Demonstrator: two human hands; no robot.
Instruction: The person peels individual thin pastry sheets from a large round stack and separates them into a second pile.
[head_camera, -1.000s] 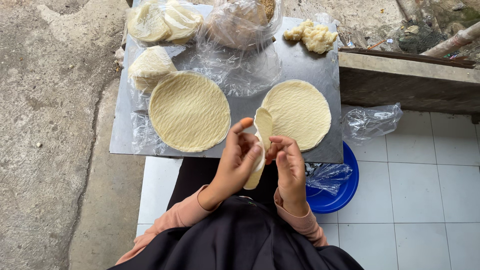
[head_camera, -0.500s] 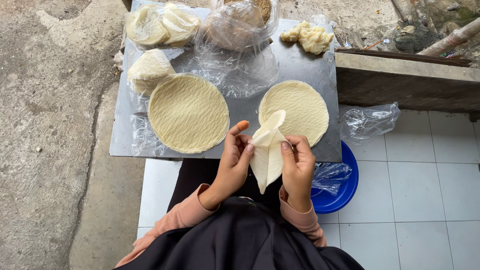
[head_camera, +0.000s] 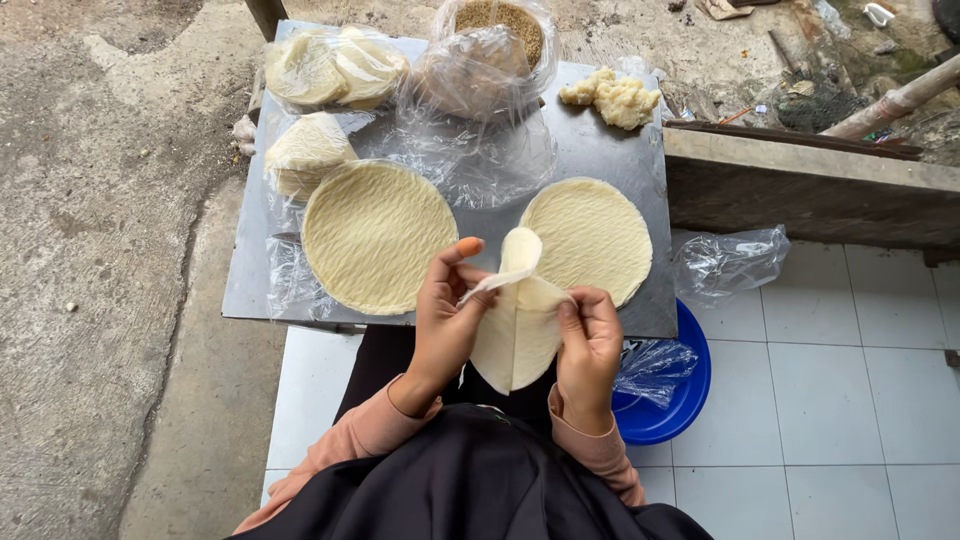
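Observation:
My left hand (head_camera: 447, 310) and my right hand (head_camera: 588, 340) both grip a thin pale round wrapper sheet (head_camera: 518, 325), folded and partly peeled apart, held just in front of the metal tray table (head_camera: 600, 145). A stack of round wrappers (head_camera: 378, 235) lies on the tray ahead of my left hand. A single round wrapper (head_camera: 590, 235) lies flat ahead of my right hand.
Folded wrappers in plastic (head_camera: 305, 150) and a bag of more wrappers (head_camera: 330, 65) sit at the back left. A bagged bowl of brown filling (head_camera: 495, 50) stands behind, with a lump of dough (head_camera: 615, 98) at the back right. A blue basin (head_camera: 680, 395) sits below right.
The folded wrapper has been opened wider between my hands and drawn slightly toward me; the top layer now peels away at the upper edge.

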